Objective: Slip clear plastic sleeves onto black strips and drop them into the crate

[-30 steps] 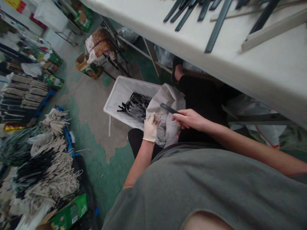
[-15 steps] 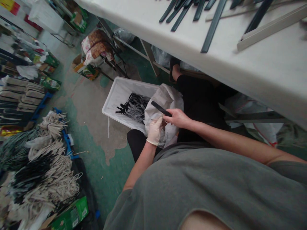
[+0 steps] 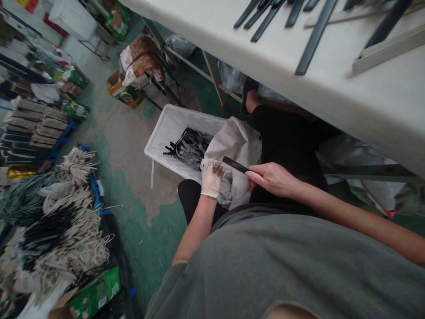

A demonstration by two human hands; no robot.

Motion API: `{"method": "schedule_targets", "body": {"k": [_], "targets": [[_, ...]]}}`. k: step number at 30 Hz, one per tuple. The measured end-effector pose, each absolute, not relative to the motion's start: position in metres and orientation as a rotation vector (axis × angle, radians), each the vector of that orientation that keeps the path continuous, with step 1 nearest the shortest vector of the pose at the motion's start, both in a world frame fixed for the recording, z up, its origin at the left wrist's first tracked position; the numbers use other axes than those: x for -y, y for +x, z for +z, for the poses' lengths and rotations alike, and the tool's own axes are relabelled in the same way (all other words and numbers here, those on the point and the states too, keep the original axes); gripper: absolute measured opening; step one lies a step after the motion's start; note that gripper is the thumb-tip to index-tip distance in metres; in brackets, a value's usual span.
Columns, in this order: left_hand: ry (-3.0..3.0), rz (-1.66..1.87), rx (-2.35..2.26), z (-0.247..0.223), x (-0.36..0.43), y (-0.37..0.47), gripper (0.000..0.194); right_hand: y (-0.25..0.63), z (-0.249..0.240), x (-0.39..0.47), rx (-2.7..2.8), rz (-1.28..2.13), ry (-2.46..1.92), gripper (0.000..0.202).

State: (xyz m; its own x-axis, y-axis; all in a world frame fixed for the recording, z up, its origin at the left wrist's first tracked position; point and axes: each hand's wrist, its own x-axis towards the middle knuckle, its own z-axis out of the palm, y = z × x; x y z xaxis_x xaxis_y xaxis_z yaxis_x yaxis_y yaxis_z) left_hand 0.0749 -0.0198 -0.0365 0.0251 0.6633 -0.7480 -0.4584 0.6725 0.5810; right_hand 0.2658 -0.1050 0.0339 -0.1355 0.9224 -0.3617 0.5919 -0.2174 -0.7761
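Observation:
My right hand [image 3: 274, 178], bare, is closed round one end of a flat black strip [image 3: 236, 165], whose other end points left toward my left hand. My left hand [image 3: 211, 180] wears a pale thin glove. Its fingers are apart and slightly curled, with nothing visible in them, just short of the strip's free end. A whitish cloth or sack [image 3: 237, 139] lies under both hands across my lap. Beside it, a white plastic bin [image 3: 157, 135] holds a tangled bundle of black and grey strips [image 3: 191, 148].
Above my lap runs a table with a white cover [image 3: 265, 57], bearing several dark strips [image 3: 315, 37] and a beige strip [image 3: 388, 51]. A stool with a patterned cushion [image 3: 142, 62] stands beyond the bin. Bundles of beige cords [image 3: 73, 239] and a green carton [image 3: 96, 294] lie at left.
My right hand has drawn back to the right with the black strip, away from my left hand. The left hand's fingers have loosened. The whole view has shifted slightly.

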Motion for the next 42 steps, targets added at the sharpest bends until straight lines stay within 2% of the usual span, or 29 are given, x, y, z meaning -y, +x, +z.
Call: {"method": "schedule_targets", "body": {"k": [8,22,27,32,37,42], "targets": [[0.185,0.868,-1.217,-0.034,0.023,0.08,0.022,0.249,0.023,0.093,1.967,1.197,-1.947,0.039],[0.123,0.905,-1.193,-0.025,0.025,0.073,0.004,0.246,0.023,0.075,1.935,1.206,-2.001,0.04],[0.078,0.886,-1.143,-0.025,0.025,0.075,0.015,0.24,0.027,0.075,2.059,1.182,-1.986,0.04],[0.068,0.892,-1.137,-0.025,0.025,0.071,0.022,0.238,0.032,0.073,2.087,1.32,-1.898,0.037],[0.103,0.882,-1.098,-0.026,0.023,0.063,0.023,0.245,0.031,0.073,1.844,1.523,-1.782,0.033],[0.11,0.897,-1.242,-0.029,0.018,0.064,0.011,0.247,0.028,0.078,1.749,1.604,-1.679,0.03]]}}
